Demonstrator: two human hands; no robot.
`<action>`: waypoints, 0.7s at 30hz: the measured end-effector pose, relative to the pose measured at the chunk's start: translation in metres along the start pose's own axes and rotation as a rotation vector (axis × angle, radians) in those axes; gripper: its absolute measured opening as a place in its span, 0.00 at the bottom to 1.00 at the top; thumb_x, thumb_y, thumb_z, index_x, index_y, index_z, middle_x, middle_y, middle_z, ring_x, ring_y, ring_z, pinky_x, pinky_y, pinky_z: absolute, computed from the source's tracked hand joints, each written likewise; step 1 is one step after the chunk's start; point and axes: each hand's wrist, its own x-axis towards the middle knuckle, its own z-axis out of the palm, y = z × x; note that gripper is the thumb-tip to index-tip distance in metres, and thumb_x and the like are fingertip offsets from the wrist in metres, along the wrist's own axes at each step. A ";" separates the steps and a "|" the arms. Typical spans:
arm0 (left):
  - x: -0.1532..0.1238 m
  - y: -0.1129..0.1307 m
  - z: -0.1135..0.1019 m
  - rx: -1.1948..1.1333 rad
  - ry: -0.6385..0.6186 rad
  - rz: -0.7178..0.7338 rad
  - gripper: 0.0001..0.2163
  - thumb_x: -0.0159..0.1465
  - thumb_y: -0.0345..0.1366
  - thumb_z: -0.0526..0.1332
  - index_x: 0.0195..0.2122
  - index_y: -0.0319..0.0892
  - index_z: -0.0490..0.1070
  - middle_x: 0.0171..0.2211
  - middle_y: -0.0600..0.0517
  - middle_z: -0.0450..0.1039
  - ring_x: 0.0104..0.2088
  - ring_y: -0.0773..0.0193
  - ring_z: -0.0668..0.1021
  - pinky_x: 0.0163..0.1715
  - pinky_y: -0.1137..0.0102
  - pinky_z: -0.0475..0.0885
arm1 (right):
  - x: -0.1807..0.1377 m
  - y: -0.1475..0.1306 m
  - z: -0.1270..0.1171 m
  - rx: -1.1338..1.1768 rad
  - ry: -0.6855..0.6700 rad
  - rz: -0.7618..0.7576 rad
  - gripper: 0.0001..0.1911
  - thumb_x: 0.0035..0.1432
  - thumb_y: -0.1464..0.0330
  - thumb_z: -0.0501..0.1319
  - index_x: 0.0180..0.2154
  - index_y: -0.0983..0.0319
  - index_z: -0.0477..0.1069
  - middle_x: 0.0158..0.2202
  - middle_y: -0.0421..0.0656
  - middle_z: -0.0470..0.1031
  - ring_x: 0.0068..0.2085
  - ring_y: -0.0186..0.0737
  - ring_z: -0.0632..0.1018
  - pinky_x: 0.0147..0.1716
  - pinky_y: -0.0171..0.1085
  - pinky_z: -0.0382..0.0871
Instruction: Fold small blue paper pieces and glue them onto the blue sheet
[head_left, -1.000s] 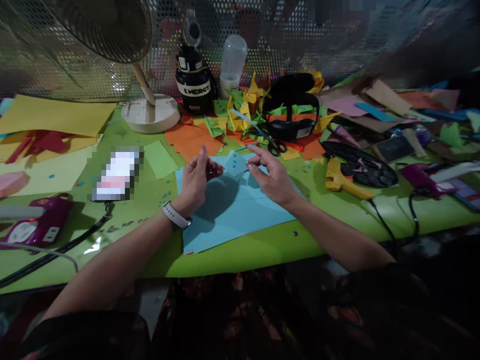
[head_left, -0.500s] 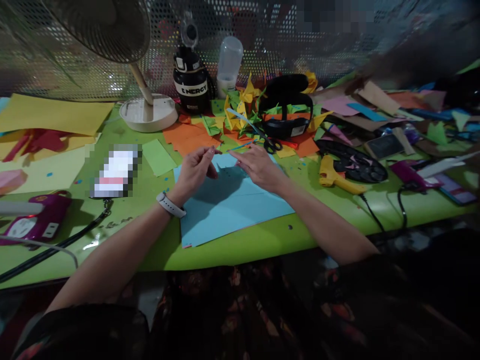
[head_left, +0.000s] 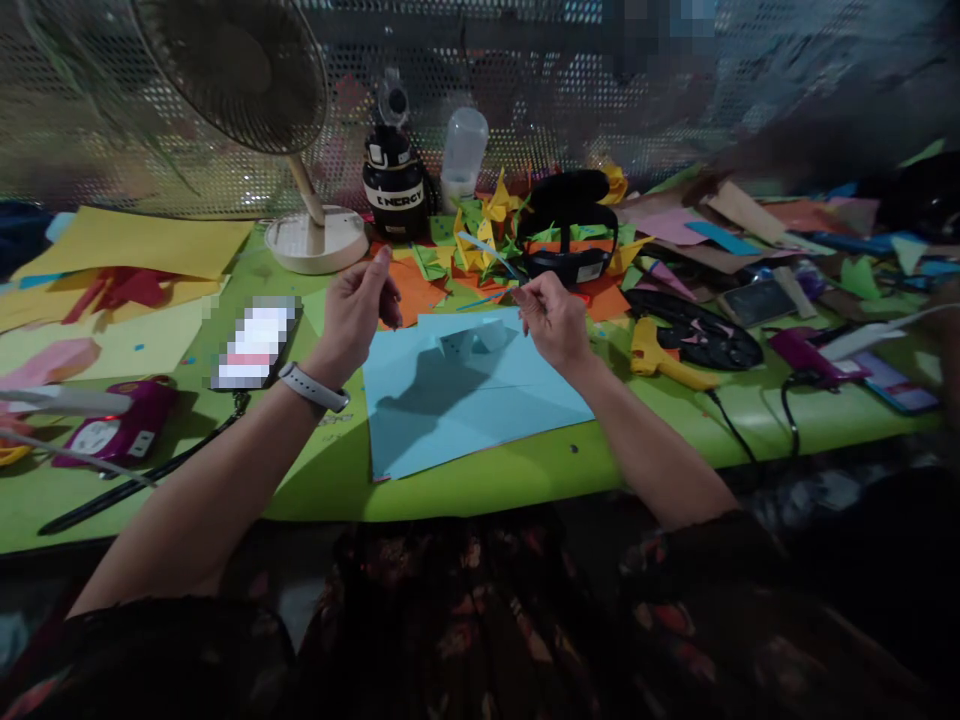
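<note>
Both my hands are raised above a stack of light blue paper sheets (head_left: pixel 480 420). My left hand (head_left: pixel 358 312), with a white band on its wrist, is over the stack's left back corner, thumb pressed to the curled fingers. On the other side, my right hand (head_left: pixel 556 320) pinches thumb and fingertips together at the back right. Whatever either hand holds is too small or hidden to make out. Between them a small folded blue paper piece (head_left: pixel 471 342) lies on the top sheet. A thin blue strip (head_left: pixel 481 301) rests just behind the stack.
Folded yellow and green paper shapes (head_left: pixel 487 225) crowd the back, beside a black headset-like object (head_left: pixel 574 255). A fan (head_left: pixel 319 245) and black bottle (head_left: pixel 394 200) stand back left. A phone (head_left: pixel 259 345) lies left. A yellow glue gun (head_left: pixel 667 358) and black palette (head_left: pixel 697 325) are right.
My hands were close together over the back of the blue sheets and have moved apart, left hand leftward and up, right hand rightward. The right fingers, stretched out before, are now curled. The view has shifted slightly.
</note>
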 end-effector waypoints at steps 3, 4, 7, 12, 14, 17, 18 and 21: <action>-0.003 0.003 -0.011 -0.005 0.025 0.006 0.22 0.67 0.47 0.60 0.19 0.42 0.65 0.13 0.57 0.62 0.12 0.73 0.64 0.13 0.74 0.58 | -0.004 -0.008 -0.011 -0.177 0.045 -0.108 0.27 0.68 0.46 0.45 0.28 0.58 0.64 0.25 0.41 0.70 0.30 0.37 0.72 0.34 0.36 0.65; -0.004 0.003 -0.015 -0.009 0.028 0.006 0.21 0.66 0.48 0.60 0.19 0.42 0.66 0.13 0.57 0.62 0.12 0.73 0.64 0.13 0.74 0.59 | -0.007 -0.009 -0.017 -0.222 0.052 -0.124 0.28 0.68 0.46 0.44 0.27 0.58 0.64 0.24 0.41 0.70 0.30 0.38 0.72 0.34 0.36 0.64; -0.012 0.002 -0.025 0.003 0.002 -0.021 0.19 0.66 0.47 0.61 0.22 0.41 0.68 0.13 0.57 0.65 0.13 0.72 0.67 0.15 0.74 0.62 | -0.021 -0.004 -0.047 -0.300 0.049 -0.090 0.31 0.66 0.44 0.44 0.21 0.58 0.59 0.19 0.39 0.63 0.24 0.36 0.68 0.29 0.36 0.61; -0.032 -0.001 -0.023 0.165 -0.186 -0.113 0.09 0.65 0.40 0.62 0.32 0.39 0.72 0.19 0.54 0.74 0.19 0.70 0.75 0.23 0.76 0.70 | -0.059 0.033 -0.118 -0.361 0.027 0.110 0.22 0.68 0.54 0.50 0.25 0.58 0.64 0.22 0.41 0.71 0.26 0.37 0.73 0.34 0.36 0.66; -0.040 -0.004 -0.017 0.269 -0.255 -0.124 0.13 0.66 0.42 0.60 0.30 0.39 0.71 0.18 0.53 0.74 0.19 0.69 0.76 0.23 0.76 0.69 | -0.072 0.052 -0.143 -0.565 0.027 0.157 0.11 0.62 0.59 0.57 0.34 0.59 0.69 0.33 0.48 0.78 0.37 0.44 0.76 0.42 0.39 0.67; -0.049 -0.011 -0.004 0.459 -0.372 -0.089 0.13 0.63 0.46 0.64 0.36 0.40 0.72 0.18 0.54 0.74 0.19 0.67 0.76 0.21 0.75 0.66 | -0.087 0.074 -0.170 -0.796 -0.266 0.207 0.21 0.56 0.65 0.59 0.51 0.64 0.69 0.51 0.57 0.75 0.53 0.54 0.73 0.54 0.46 0.63; -0.051 -0.013 0.001 0.538 -0.423 -0.069 0.15 0.61 0.45 0.66 0.42 0.40 0.72 0.18 0.54 0.74 0.19 0.66 0.76 0.20 0.75 0.64 | -0.091 0.079 -0.176 -0.847 -0.371 0.224 0.27 0.56 0.64 0.60 0.56 0.67 0.67 0.55 0.61 0.72 0.56 0.57 0.71 0.55 0.47 0.62; -0.055 -0.016 0.017 0.791 -0.485 0.018 0.27 0.57 0.44 0.69 0.56 0.40 0.67 0.18 0.56 0.73 0.19 0.64 0.75 0.21 0.74 0.61 | -0.098 0.085 -0.179 -0.914 -0.567 0.253 0.36 0.56 0.62 0.60 0.63 0.72 0.60 0.59 0.65 0.67 0.57 0.62 0.70 0.52 0.49 0.64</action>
